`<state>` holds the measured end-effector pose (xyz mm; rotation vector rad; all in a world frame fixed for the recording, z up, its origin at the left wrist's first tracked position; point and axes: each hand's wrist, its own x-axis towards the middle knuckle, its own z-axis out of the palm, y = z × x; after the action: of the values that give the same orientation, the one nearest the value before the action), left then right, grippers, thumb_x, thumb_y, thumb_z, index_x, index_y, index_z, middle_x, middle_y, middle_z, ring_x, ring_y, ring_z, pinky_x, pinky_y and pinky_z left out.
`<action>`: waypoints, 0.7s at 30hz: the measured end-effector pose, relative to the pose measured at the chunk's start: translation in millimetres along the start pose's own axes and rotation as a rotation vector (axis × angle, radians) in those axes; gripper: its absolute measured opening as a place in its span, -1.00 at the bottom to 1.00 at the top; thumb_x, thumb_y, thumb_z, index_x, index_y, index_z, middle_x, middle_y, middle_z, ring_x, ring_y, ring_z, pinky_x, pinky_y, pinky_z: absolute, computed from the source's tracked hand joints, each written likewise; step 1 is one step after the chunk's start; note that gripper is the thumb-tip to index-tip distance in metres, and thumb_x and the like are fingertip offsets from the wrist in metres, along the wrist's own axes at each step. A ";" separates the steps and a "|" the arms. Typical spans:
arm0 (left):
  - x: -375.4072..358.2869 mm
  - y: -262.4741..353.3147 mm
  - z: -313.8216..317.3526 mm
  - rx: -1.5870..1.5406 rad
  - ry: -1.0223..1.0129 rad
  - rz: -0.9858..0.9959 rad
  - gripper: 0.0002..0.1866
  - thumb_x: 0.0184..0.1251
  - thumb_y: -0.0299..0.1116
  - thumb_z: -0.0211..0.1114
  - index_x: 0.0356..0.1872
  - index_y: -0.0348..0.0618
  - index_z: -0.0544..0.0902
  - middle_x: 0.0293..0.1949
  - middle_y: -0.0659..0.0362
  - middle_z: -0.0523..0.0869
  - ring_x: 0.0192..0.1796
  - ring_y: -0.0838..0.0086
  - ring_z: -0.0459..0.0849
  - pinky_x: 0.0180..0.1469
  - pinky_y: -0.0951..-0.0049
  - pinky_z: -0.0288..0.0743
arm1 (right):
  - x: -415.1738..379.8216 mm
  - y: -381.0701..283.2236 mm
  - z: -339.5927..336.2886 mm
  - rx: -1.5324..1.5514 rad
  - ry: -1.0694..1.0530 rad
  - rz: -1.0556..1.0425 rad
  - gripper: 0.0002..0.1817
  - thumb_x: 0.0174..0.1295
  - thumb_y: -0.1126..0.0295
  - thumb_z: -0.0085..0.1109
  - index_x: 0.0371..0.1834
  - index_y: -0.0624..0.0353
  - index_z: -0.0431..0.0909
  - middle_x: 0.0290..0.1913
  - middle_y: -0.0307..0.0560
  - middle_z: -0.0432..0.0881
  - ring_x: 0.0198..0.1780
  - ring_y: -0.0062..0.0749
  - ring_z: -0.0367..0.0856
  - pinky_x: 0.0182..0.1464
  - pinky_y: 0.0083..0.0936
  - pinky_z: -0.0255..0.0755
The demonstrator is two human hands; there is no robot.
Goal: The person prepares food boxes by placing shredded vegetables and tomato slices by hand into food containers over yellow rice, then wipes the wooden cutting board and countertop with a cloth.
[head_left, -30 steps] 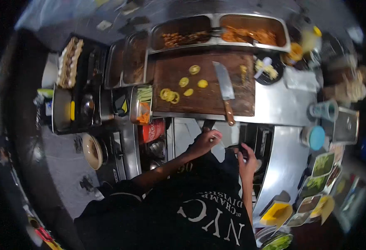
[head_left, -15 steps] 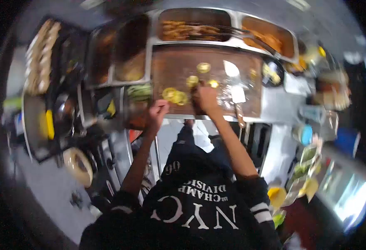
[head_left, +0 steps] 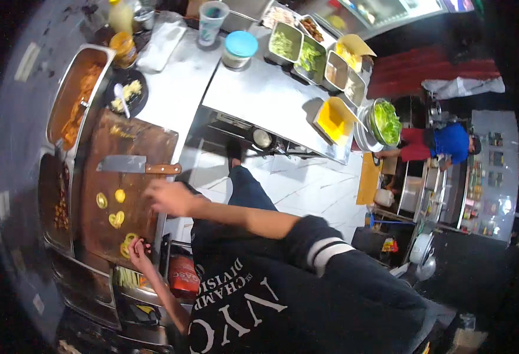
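Observation:
Yellow-green round vegetable slices (head_left: pixel 116 220) lie scattered on a brown cutting board (head_left: pixel 97 177). My left hand (head_left: pixel 139 252) is at the board's near corner, its bent fingers drawn together against a few overlapping slices. What sits between those fingertips is hidden. Over the board's edge, my right hand (head_left: pixel 169 198) is slightly blurred, its fingers loosely bent and apart with nothing visible in them. A cleaver (head_left: pixel 123 164) with a wooden handle rests flat on the board, close to my right hand.
Metal food trays (head_left: pixel 48 127) line the board's far side. A black bowl (head_left: pixel 141 82) with a spoon sits beside it. The steel counter holds a blue-lidded tub (head_left: pixel 240 47) and several containers of vegetables. A person in a blue shirt (head_left: pixel 451 143) stands farther off.
My view has swung to the right, bringing the side counter and another person into sight. My right hand has moved away from the slices to the board's edge; my left stays near the slices.

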<state>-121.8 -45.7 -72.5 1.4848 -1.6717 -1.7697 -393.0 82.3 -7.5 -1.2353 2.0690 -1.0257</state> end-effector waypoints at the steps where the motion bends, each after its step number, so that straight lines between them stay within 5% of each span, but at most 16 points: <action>1: 1.0 10.5 10.0 0.023 -0.003 0.015 -0.72 0.50 -0.24 0.15 0.09 -0.13 0.55 -0.11 0.23 0.65 -0.28 0.58 0.59 -0.29 0.61 0.39 | -26.9 35.9 -13.7 0.012 0.065 0.073 -0.58 0.08 0.32 0.27 0.06 0.12 0.54 0.05 0.00 0.57 0.19 -0.05 0.50 0.13 -0.20 0.48; 5: -5.7 59.9 68.4 0.079 -0.072 0.017 -0.75 0.49 -0.27 0.15 0.05 -0.14 0.57 -0.16 0.24 0.66 -0.30 0.63 0.58 -0.30 0.63 0.38 | -176.8 122.1 -145.3 0.157 0.696 0.608 -0.68 0.03 0.50 0.28 -0.08 0.19 0.61 -0.08 0.00 0.64 -0.03 -0.16 0.59 0.14 -0.29 0.42; 6: -10.1 73.2 93.8 0.064 -0.096 0.002 -0.77 0.49 -0.30 0.16 0.04 -0.14 0.58 -0.18 0.24 0.66 -0.30 0.65 0.57 -0.29 0.64 0.38 | -242.5 197.4 -164.9 -0.160 0.797 0.522 -0.55 0.06 0.59 0.27 0.09 0.15 0.54 -0.05 -0.08 0.59 -0.12 -0.32 0.61 -0.05 -0.38 0.51; 7: -18.2 88.6 129.7 0.054 -0.178 0.043 -0.76 0.50 -0.27 0.14 0.02 -0.16 0.59 -0.18 0.23 0.67 -0.32 0.66 0.55 -0.28 0.62 0.41 | -284.1 212.4 -202.3 -0.199 0.943 0.826 -0.52 0.09 0.60 0.24 0.14 0.21 0.48 0.00 -0.04 0.56 -0.09 -0.34 0.58 -0.02 -0.44 0.48; 8: -23.9 100.0 169.4 0.093 -0.302 -0.014 -0.74 0.50 -0.28 0.11 0.03 -0.19 0.60 -0.14 0.19 0.70 -0.28 0.62 0.60 -0.20 0.59 0.48 | -336.6 253.7 -230.5 -0.190 1.209 0.716 -0.55 0.17 0.56 0.24 0.17 0.26 0.44 -0.02 -0.03 0.56 -0.14 -0.36 0.57 -0.03 -0.41 0.47; 9: -28.3 113.9 214.1 0.136 -0.499 -0.038 -0.71 0.50 -0.26 0.10 0.06 -0.21 0.61 -0.09 0.15 0.71 -0.15 0.53 0.66 -0.03 0.53 0.53 | -374.8 296.2 -260.1 -0.406 1.394 0.879 -0.54 0.26 0.45 0.25 0.21 0.26 0.40 -0.01 -0.05 0.56 -0.12 -0.38 0.56 -0.04 -0.39 0.47; 10: -29.4 106.7 261.7 0.101 -0.690 0.011 -0.68 0.52 -0.25 0.12 0.11 -0.23 0.59 -0.03 0.12 0.71 0.00 0.45 0.67 0.09 0.48 0.51 | -428.7 358.5 -279.9 -0.721 1.437 0.834 -0.53 0.31 0.38 0.24 0.25 0.26 0.37 0.01 -0.04 0.55 -0.09 -0.43 0.56 -0.07 -0.44 0.49; 12: -58.5 139.5 376.2 0.130 -0.973 0.052 -0.67 0.41 -0.45 0.17 0.16 -0.22 0.58 0.08 0.11 0.66 0.07 0.45 0.65 0.15 0.48 0.48 | -480.5 414.1 -313.1 0.039 1.446 1.111 -0.54 0.42 0.24 0.10 0.30 0.18 0.34 0.10 -0.07 0.54 0.02 -0.44 0.54 -0.03 -0.43 0.49; 13: -67.4 142.8 436.4 0.023 -1.115 -0.054 -0.65 0.37 -0.49 0.16 0.16 -0.24 0.58 0.09 0.10 0.65 0.09 0.45 0.62 0.17 0.48 0.45 | -454.5 383.3 -330.3 0.341 1.465 1.111 -0.55 0.45 0.17 0.04 0.30 0.11 0.35 0.13 -0.11 0.54 0.02 -0.44 0.54 -0.05 -0.42 0.50; 14: -68.6 127.5 496.1 0.050 -1.212 0.064 -0.66 0.39 -0.45 0.14 0.15 -0.28 0.56 0.08 0.05 0.64 0.11 0.41 0.60 0.20 0.46 0.42 | -429.0 349.4 -347.7 0.644 1.457 1.101 -0.56 0.47 0.10 -0.02 0.31 0.05 0.36 0.16 -0.15 0.53 0.02 -0.45 0.54 -0.08 -0.41 0.51; 16: -72.3 101.5 608.7 0.164 -1.233 0.318 -0.64 0.37 -0.40 0.14 0.13 -0.33 0.55 0.08 -0.06 0.62 0.12 0.24 0.61 0.22 0.42 0.41 | -417.3 357.8 -354.4 0.575 1.345 1.137 -0.53 0.47 0.04 -0.06 0.32 0.02 0.37 0.15 -0.18 0.52 0.06 -0.46 0.53 -0.12 -0.36 0.51; 18: -79.4 62.4 698.4 0.214 -1.020 0.491 -0.62 0.43 -0.37 0.16 0.21 -0.28 0.53 0.13 0.00 0.62 0.03 0.35 0.64 0.06 0.38 0.52 | -418.0 384.6 -339.3 0.483 1.372 0.868 -0.55 0.48 0.11 -0.06 0.31 0.11 0.38 0.12 -0.12 0.53 0.04 -0.46 0.53 -0.13 -0.35 0.52; 19: -81.4 64.3 713.1 0.257 -1.031 0.380 -0.62 0.42 -0.36 0.16 0.18 -0.33 0.53 0.11 -0.05 0.62 0.08 0.26 0.61 0.13 0.33 0.48 | -404.3 372.0 -339.0 0.295 1.388 0.836 -0.59 0.48 0.19 -0.04 0.26 0.19 0.41 0.07 -0.10 0.55 -0.02 -0.47 0.55 -0.15 -0.42 0.51; 21: -84.6 77.1 727.1 0.334 -1.041 0.150 -0.61 0.40 -0.33 0.16 0.12 -0.42 0.54 0.07 -0.15 0.62 0.19 0.07 0.56 0.27 0.25 0.39 | -387.8 366.1 -329.9 0.503 1.364 0.966 -0.59 0.48 0.22 -0.03 0.26 0.24 0.41 0.05 -0.10 0.57 -0.03 -0.46 0.55 -0.13 -0.45 0.51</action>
<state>-700.1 407.7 -115.0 0.4229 -2.5350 -2.4457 -644.9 649.9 -94.6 1.0074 2.4171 -1.8413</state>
